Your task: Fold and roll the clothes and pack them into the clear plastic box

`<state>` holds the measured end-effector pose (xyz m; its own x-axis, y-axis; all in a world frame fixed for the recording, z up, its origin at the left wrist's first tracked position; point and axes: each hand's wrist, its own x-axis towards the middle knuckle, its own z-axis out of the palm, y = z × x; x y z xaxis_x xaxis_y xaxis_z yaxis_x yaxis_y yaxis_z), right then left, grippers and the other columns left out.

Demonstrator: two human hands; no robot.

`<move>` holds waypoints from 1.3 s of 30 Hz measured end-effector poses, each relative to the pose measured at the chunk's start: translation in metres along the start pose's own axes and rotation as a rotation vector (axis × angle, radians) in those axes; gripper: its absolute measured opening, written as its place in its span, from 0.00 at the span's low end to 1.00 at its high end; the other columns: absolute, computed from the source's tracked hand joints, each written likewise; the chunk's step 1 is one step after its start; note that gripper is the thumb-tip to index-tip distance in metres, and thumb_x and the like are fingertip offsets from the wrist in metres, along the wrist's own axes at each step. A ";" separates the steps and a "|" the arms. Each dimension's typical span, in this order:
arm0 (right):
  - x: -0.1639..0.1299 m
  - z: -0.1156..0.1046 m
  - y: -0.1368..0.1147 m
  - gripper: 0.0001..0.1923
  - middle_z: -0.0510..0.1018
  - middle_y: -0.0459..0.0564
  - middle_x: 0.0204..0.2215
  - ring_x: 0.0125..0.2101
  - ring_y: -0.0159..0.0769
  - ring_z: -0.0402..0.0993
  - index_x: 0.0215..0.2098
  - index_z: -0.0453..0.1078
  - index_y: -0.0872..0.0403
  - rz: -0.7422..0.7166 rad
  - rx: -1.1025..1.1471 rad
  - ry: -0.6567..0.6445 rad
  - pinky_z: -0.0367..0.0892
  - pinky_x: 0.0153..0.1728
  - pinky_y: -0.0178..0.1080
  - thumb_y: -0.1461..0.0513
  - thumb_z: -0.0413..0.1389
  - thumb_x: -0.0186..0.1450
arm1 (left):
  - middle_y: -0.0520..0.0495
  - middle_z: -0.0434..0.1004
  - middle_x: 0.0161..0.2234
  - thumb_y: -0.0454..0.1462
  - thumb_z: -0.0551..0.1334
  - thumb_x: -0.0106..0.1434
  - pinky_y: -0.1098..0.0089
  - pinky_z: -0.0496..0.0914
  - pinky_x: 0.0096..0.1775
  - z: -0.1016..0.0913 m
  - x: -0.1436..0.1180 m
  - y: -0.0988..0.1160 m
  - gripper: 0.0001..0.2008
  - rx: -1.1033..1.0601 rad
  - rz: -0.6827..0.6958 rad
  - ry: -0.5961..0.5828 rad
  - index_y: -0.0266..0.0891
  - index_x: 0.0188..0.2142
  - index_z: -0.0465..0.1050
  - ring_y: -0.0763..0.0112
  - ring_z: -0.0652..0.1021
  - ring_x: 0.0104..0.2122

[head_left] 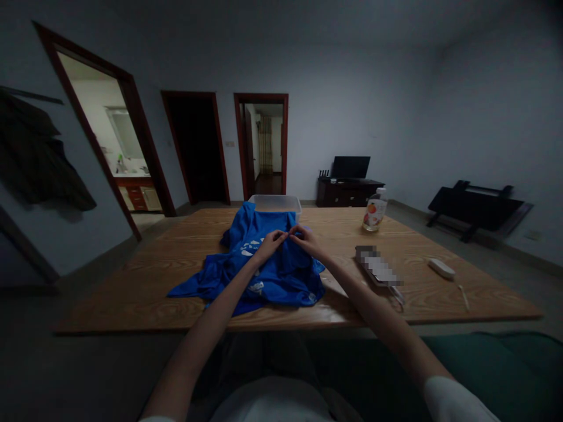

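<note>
A crumpled blue garment with white print, which looks like a T-shirt, lies spread on the wooden table in front of me. Over its upper part, my left hand is closed in a pinch, thumb against forefinger. My right hand pinches right beside it, and the fingertips of both hands nearly meet. Whatever sits between them is too small to make out. Behind the garment stands a clear plastic bin, partly covered by the blue cloth. A small purple thing shows just past my right hand.
The wooden table carries a drink bottle at the back right. Nearer are a phone-like object with a strap, partly blurred out, and a white oblong case with a thin white stick. A green seat is at right.
</note>
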<state>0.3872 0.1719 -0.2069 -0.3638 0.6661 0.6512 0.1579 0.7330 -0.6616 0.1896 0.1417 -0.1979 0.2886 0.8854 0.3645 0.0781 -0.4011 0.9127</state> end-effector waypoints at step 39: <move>0.001 -0.001 0.005 0.14 0.76 0.47 0.37 0.40 0.38 0.72 0.39 0.71 0.51 0.005 -0.025 0.013 0.68 0.41 0.36 0.50 0.57 0.68 | 0.46 0.78 0.36 0.55 0.69 0.55 0.76 0.71 0.27 0.000 0.002 -0.008 0.27 -0.078 -0.005 0.017 0.36 0.42 0.72 0.71 0.77 0.31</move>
<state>0.3890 0.1765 -0.2096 -0.3508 0.6714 0.6528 0.1829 0.7328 -0.6554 0.1894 0.1473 -0.2046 0.2721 0.8913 0.3628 0.0050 -0.3783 0.9257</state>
